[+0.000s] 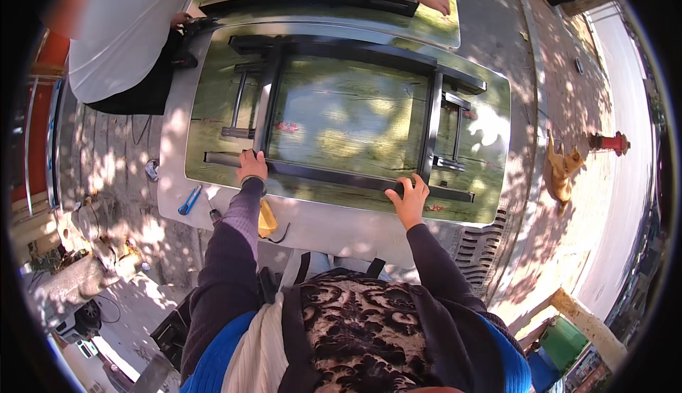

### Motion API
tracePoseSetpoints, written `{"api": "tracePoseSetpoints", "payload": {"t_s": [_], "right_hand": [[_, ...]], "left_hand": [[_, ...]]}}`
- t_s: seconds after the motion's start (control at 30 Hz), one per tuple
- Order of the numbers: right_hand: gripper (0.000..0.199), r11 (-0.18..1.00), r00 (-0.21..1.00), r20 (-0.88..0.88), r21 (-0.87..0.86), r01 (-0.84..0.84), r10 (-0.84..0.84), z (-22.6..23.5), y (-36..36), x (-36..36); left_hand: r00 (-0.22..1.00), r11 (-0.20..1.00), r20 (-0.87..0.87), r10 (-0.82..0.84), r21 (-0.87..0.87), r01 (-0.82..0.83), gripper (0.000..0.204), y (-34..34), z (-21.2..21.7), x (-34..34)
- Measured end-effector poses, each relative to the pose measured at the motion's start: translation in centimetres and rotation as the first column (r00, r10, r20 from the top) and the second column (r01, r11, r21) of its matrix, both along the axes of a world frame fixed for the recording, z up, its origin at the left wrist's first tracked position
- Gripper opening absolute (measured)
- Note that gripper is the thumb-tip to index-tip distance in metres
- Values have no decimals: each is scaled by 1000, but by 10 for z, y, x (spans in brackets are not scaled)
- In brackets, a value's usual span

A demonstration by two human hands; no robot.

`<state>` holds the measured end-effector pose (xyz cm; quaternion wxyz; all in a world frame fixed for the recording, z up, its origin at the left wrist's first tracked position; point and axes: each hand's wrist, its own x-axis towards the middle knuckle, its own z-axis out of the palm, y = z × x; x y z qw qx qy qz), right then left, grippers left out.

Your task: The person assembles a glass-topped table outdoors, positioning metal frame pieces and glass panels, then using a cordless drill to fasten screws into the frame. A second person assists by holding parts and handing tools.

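A black metal frame (334, 173) of crossed bars lies on a glossy green-patterned panel (341, 101). My left hand (252, 167) grips the near bar of the frame toward its left end, fingers laid over it. Closer to the bar's right end, my right hand (409, 200) takes hold of the same bar, thumb apart from the fingers. Thinner black rods (240, 99) sit at the frame's left side, with similar ones at the right. The undersides of both bar grips are hidden.
A person in a white shirt (128, 30) stands at far left, one arm over a second framed panel (447, 16). A blue utility knife (190, 200) and a yellow object (267, 219) lie on the near table edge. A dog (563, 173) rests beside a red hydrant (611, 144).
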<state>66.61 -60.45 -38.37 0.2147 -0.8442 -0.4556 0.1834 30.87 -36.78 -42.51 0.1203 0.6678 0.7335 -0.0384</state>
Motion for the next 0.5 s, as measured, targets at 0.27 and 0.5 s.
{"api": "tracePoseSetpoints", "payload": {"t_s": [0.27, 0.5], "right_hand": [[45, 999, 999, -18, -24, -45, 45, -8, 0, 7], [44, 979, 979, 58, -67, -191, 195, -19, -7, 25]], "left_hand": [[996, 996, 15, 86, -22, -85, 40, -6, 15, 13], [984, 987, 91, 151, -64, -146, 40, -9, 15, 18]]}}
